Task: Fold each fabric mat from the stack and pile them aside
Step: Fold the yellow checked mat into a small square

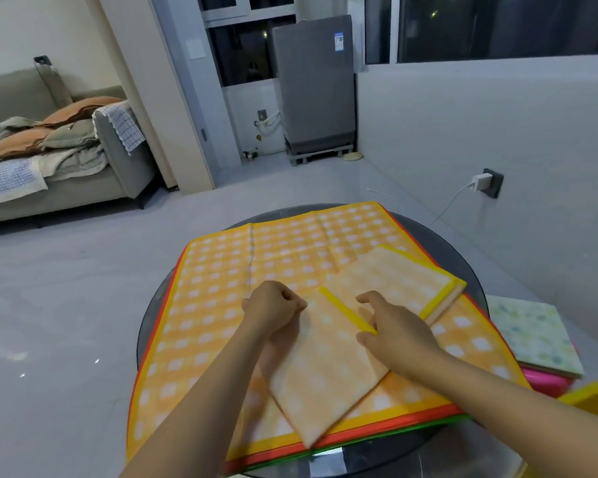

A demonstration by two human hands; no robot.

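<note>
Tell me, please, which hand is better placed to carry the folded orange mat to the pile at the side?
Probably the right hand. It already lies on the folded orange mat, and the side pile sits on the right, beyond the round table. The left hand is farther away.

My left hand [273, 307] is covering the folded mat's [328, 367] left corner. The stack [201, 305] is hiding most of the round glass table [477, 291]. The frame's right edge is cutting off a yellow object [594, 391].

Home living area: a sofa [83, 174] heaped with bedding, a washing machine [313, 88] by the windows, tiled floor [66, 305].
</note>
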